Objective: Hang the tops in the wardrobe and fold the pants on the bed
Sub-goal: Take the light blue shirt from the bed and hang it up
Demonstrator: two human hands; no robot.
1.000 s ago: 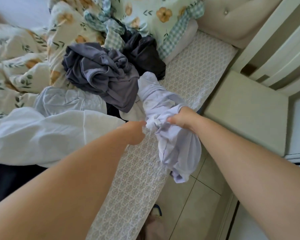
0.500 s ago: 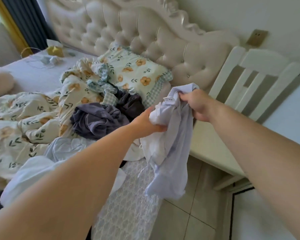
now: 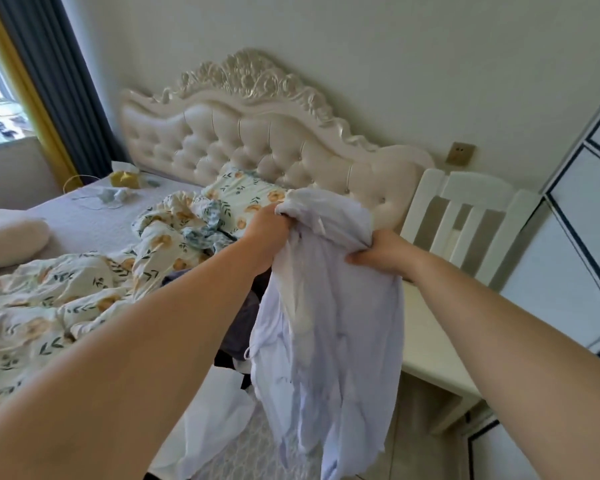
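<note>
Both hands are clenched on one pale lilac garment (image 3: pixel 326 323): my left hand (image 3: pixel 269 233) bunches its upper edge, my right hand (image 3: pixel 383 252) pinches a fold just beside it. The garment hangs in the air over the bed's (image 3: pixel 94 220) right edge, near the white chair (image 3: pixel 465 216). Dark clothes (image 3: pixel 245 320) lie on the bed behind it, beside the floral duvet (image 3: pixel 49 299).

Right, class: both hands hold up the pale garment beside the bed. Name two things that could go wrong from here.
1. The left hand and right hand grip the pale lilac garment in bunched handfuls, so it may reach a hanger twisted.
2. Its lower part hangs close to the dark clothes and the white garment at the bed's edge, and could drag one off.
</note>
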